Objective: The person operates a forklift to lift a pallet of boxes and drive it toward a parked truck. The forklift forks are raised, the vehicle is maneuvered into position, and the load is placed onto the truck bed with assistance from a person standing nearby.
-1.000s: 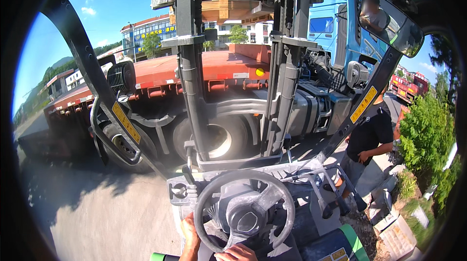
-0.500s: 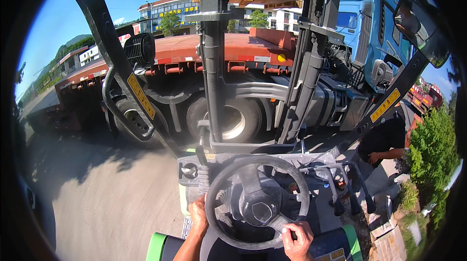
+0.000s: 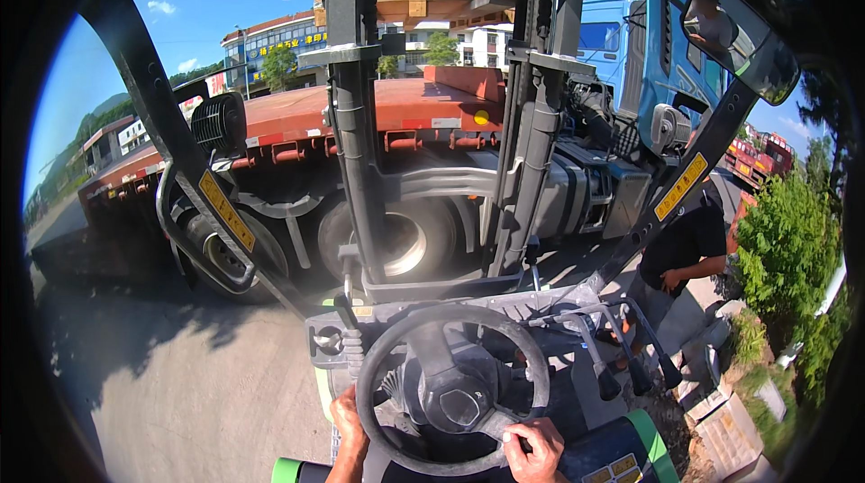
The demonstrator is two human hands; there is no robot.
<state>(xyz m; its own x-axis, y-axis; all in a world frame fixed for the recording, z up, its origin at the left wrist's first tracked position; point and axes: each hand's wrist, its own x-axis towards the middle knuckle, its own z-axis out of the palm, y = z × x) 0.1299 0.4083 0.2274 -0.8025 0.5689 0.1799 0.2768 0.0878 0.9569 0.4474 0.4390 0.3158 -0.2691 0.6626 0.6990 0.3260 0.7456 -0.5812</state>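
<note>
Hard, bright sunlight falls from a clear blue sky, throwing deep, sharp-edged shadows across the pavement (image 3: 180, 375) at lower left and under the flatbed trailer (image 3: 360, 113). Fisheye distortion bends the forklift mast (image 3: 360, 150) and pillars toward a black circular rim. Focus is crisp centrally, slightly softer at the edges.

Steering wheel (image 3: 453, 388): black, round, w/ dark hub at ctr; sits low-centre in forklift cab, tilted toward the driver, rim facing up.
Left hand (image 3: 347, 418): grips rim at lower left, fingers wrapped.
Right hand (image 3: 533, 450): on rim at lower right, over what may be a spinner knob; partly cut off by frame edge.
</note>
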